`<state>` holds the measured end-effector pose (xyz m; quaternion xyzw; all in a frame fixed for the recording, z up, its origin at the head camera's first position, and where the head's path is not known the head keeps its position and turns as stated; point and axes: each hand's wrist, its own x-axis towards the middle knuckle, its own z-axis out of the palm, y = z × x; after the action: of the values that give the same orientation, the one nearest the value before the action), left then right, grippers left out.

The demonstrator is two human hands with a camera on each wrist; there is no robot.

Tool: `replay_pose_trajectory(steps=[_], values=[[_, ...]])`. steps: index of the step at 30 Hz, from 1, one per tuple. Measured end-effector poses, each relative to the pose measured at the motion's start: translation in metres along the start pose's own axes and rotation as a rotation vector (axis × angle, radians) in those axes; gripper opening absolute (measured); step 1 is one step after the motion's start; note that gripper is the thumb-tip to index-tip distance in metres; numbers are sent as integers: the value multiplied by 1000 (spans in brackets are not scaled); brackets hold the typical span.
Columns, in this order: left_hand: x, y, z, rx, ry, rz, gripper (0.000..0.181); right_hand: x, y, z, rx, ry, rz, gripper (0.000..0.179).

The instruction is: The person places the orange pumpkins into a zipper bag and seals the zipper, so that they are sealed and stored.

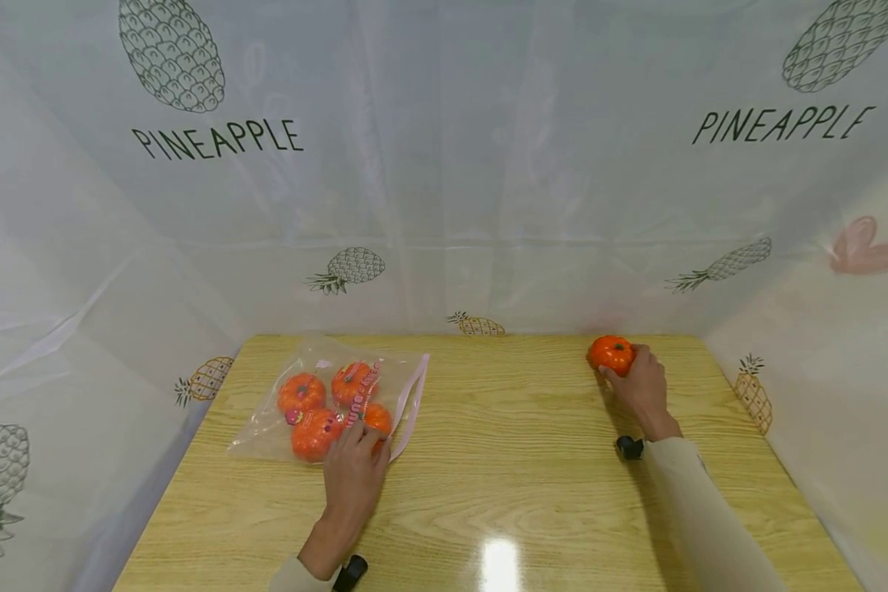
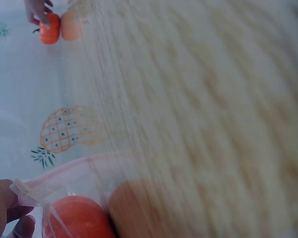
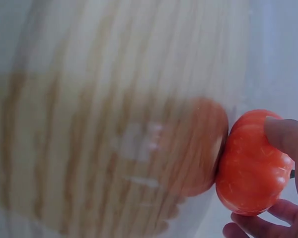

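Note:
A clear zip bag (image 1: 266, 432) with pink lettering and a pink strip along its opening lies on the left of the table. Several orange-red toy pumpkins (image 1: 302, 393) are inside it. My left hand (image 1: 355, 470) pinches the bag's near edge by its opening; in the left wrist view the plastic is bunched at the fingers (image 2: 1, 201), beside one bagged pumpkin (image 2: 77, 218). At the far right, my right hand (image 1: 642, 390) grips a single orange-red toy pumpkin (image 1: 611, 354). Thumb and fingers curl round this pumpkin (image 3: 256, 163) in the right wrist view, where it stands on the table, its green stem partly visible.
The glossy wood-grain table (image 1: 503, 444) reflects the pumpkins and a bright light. A pale sheet (image 1: 474, 189) printed with pineapples hangs along the back and both sides, right at the table's edges. Each wrist wears a black device (image 1: 628, 447).

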<state>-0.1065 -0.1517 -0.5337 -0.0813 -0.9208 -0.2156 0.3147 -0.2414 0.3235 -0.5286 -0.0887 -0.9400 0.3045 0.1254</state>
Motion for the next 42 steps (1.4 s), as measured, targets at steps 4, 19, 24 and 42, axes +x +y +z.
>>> replay_pose_trajectory(steps=[4,19,24,42], values=[[0,1,0,-5,3,0,18,0,0,0,5,-3,12,70],[-1,0,3,-3,3,-9,19,-10,-3,2,-2,-36,-26,72],[-2,-1,3,-3,9,-6,18,-20,-6,4,11,-57,-58,74],[-2,3,0,4,-18,-23,18,-73,-69,21,135,-148,-234,73]])
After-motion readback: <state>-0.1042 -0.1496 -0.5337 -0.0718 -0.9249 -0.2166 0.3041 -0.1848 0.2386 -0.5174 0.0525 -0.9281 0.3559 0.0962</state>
